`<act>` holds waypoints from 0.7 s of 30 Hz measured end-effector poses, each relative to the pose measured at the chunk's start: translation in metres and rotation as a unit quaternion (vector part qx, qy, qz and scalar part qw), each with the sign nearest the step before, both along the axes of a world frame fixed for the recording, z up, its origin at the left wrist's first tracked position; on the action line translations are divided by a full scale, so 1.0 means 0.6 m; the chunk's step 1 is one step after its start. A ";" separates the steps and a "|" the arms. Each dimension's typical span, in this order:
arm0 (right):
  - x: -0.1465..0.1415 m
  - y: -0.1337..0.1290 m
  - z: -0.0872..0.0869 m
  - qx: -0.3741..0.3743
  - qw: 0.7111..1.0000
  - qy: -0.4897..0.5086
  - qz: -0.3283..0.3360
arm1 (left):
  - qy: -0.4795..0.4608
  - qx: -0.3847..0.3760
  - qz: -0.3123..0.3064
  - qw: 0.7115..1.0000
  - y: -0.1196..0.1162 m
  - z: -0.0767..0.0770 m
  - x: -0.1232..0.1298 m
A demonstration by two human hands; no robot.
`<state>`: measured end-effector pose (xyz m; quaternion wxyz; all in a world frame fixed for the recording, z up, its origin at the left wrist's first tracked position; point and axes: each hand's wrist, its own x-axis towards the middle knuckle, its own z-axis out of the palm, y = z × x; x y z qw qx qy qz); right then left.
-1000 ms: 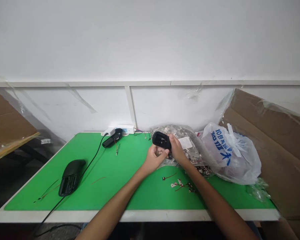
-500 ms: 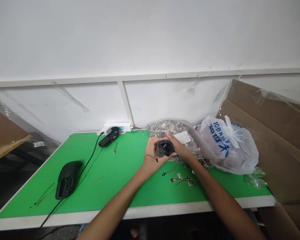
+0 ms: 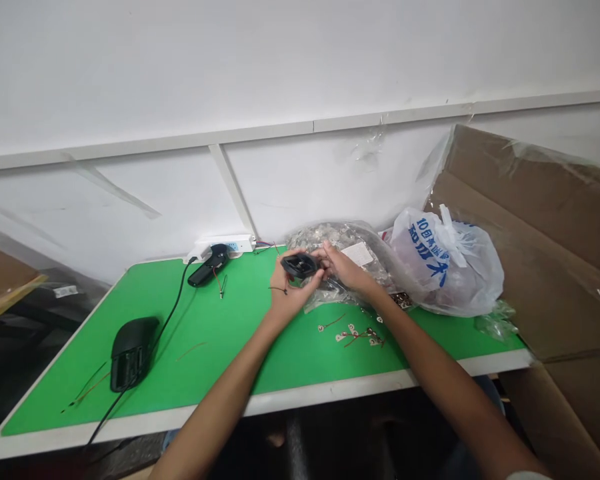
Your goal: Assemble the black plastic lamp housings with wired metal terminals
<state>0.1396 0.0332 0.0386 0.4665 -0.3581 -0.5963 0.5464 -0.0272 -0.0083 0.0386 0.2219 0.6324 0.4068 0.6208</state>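
My left hand (image 3: 289, 293) is wrapped round a black plastic housing (image 3: 300, 265), its hollow inner side facing up towards me. A thin dark wire (image 3: 278, 289) sticks out from it on the left. At the housing's right end, the fingers of my right hand (image 3: 341, 267) are pinched together against or close to its edge; whatever they hold is too small to make out. Just below, several small round metal contacts with thin red wires (image 3: 360, 336) lie on the green table mat (image 3: 260, 393). Behind my hands rests a clear bag of small metal parts (image 3: 325, 235).
A larger black mouse-shaped device (image 3: 133, 353) sits at the left, crossed by a black cable (image 3: 176, 303). Another black housing with wires (image 3: 209, 265) lies by a white power strip (image 3: 230, 243). A tied white plastic bag (image 3: 447, 267) and cardboard (image 3: 540, 247) stand right.
The housing has tilted to lie more level in my left hand. My right hand has shifted from gripping round it to pinching at its right end. The camera view has turned slightly.
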 end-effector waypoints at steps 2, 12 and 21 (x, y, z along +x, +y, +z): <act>0.009 -0.002 0.012 0.011 1.000 -0.024 0.007 | -0.045 -0.028 0.022 0.998 0.015 -0.006 -0.008; 0.031 -0.015 0.041 0.047 0.992 -0.113 0.036 | -0.275 -0.162 -0.108 0.942 0.076 -0.052 -0.015; 0.076 -0.073 0.042 0.169 0.967 -0.071 -0.176 | -0.471 -0.328 -0.235 0.784 0.109 -0.015 -0.057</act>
